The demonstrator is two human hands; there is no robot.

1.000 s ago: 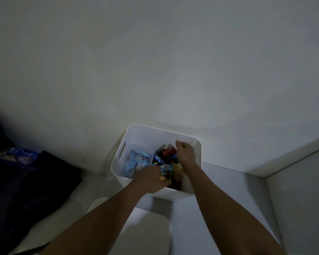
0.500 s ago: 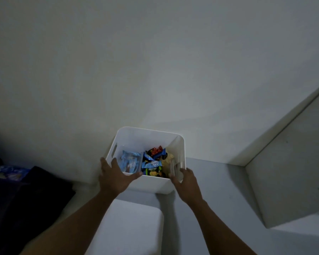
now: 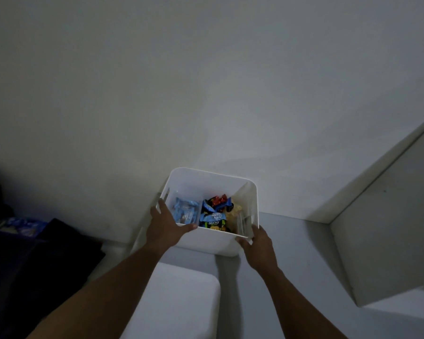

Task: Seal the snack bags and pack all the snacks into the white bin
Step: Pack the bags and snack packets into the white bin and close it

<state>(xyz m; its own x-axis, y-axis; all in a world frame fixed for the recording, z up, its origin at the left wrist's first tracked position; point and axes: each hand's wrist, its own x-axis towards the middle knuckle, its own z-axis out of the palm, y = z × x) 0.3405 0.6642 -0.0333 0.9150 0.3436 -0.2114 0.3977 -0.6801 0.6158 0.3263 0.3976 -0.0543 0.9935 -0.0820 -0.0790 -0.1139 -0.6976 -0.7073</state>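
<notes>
The white bin (image 3: 207, 178) stands against the wall on a pale surface. Inside it lie several snack packs: a light blue bag (image 3: 185, 210) on the left, a blue Nextar pack (image 3: 213, 221) in front, a red and blue wrapper (image 3: 218, 200) behind it, and a yellowish clear bag (image 3: 233, 215) on the right. My left hand (image 3: 165, 227) grips the bin's near left corner, thumb over the front rim. My right hand (image 3: 257, 245) clasps the near right corner from outside.
A white rounded block (image 3: 174, 299) sits just in front of the bin. A white panel (image 3: 387, 228) juts in on the right. Dark fabric (image 3: 34, 265) covers the left side, with a blue packet (image 3: 22, 225) lying on it.
Both hands have come out of the bin, where they were among the snacks, and now grip its near corners. The view has shifted so the right panel shows more.
</notes>
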